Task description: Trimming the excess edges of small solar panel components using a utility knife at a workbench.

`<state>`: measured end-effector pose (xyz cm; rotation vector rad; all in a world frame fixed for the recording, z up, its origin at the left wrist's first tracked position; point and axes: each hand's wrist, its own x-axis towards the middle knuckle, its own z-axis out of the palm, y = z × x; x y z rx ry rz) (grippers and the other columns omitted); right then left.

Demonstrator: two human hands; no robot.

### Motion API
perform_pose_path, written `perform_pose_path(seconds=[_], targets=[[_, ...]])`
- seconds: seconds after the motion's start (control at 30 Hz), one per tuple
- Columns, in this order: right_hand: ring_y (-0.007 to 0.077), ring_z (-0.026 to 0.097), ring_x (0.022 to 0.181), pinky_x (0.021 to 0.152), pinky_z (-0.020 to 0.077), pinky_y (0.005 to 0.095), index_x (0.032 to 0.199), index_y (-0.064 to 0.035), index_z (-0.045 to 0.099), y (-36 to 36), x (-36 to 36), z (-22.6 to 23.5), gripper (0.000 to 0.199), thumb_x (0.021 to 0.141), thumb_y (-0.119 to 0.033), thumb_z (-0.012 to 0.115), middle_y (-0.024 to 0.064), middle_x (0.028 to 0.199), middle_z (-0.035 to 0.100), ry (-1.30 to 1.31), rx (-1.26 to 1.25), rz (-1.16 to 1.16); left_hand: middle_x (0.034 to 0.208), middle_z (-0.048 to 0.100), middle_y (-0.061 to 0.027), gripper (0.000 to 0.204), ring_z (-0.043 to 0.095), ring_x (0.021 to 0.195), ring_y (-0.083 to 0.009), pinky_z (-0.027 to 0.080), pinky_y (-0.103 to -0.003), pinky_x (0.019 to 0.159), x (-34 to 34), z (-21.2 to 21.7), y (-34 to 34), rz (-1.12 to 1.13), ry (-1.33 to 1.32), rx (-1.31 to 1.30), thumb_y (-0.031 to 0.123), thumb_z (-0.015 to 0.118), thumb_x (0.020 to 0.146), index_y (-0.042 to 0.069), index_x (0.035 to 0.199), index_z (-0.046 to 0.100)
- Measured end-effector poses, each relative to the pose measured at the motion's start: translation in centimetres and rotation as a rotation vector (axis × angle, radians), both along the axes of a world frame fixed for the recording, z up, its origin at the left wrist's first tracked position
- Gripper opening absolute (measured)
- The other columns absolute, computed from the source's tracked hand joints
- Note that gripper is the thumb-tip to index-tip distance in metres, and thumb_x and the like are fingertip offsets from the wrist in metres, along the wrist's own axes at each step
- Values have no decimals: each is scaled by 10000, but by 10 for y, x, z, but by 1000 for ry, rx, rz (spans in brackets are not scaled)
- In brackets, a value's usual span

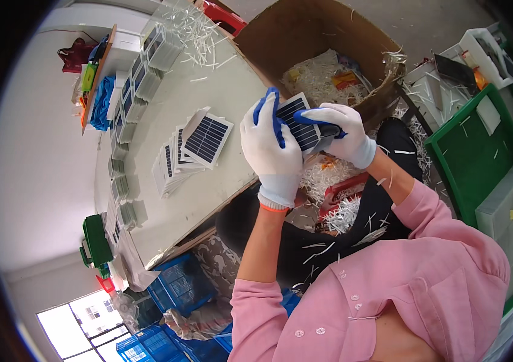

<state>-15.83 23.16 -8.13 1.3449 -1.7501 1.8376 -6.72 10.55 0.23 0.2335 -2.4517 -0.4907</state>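
Note:
Both my hands wear white gloves with blue fingers. My left hand [273, 145] is closed on the left edge of a small solar panel [297, 125], dark with pale lines and a white border. At the panel's right side, my right hand [346, 134] grips it, one blue finger lying across its face. Something grey shows under the right hand's fingers; I cannot make out what it is. Left of my hands, several similar solar panels [208, 140] lie fanned out on the pale table [208, 192].
Stacks of panels [125, 130] line the table's far left edge. White strips [199, 36] lie at its top. A cardboard box [311, 30] of strips stands beyond my hands. More strips [341, 214] are by my lap. A green tray [474, 151] is at right, blue crates [181, 283] lower left.

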Motion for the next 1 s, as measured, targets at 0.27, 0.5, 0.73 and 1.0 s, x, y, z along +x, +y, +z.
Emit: perform_pose_path(seconds=[0.27,0.5,0.73,1.0], targets=[[47,611,722,657,498,204,1126,17,697,80,-2,30,287,847,-18,754,18,839,705,-740,84,-33,1478,464,-182,457,478,1347,-274,340,-401,1155,20,5,17,-259,308,913,152,469,1048,-76,1439,402],[172,675,741,687,520,274,1089,-4,703,137,26,30,339,753,15,745,111,851,700,-210,213,-332,1497,415,-171,675,458,1347,-247,359,-366,1128,-24,-4,109,-367,-1,1140,84,646,947,-20,1518,302],[96,546,643,609,466,264,1001,17,705,209,38,20,226,790,-45,757,39,750,634,-434,367,-446,1332,583,-174,439,622,1159,-228,511,-364,1002,-17,-63,84,-215,-41,926,-80,350,1002,-17,1417,479],[22,493,561,503,387,197,865,-45,657,278,19,12,130,829,-108,764,-36,660,566,-954,468,-448,1327,576,-167,440,508,1257,-357,271,-535,1126,-13,-36,100,-324,-54,105,110,705,815,108,1253,666]])
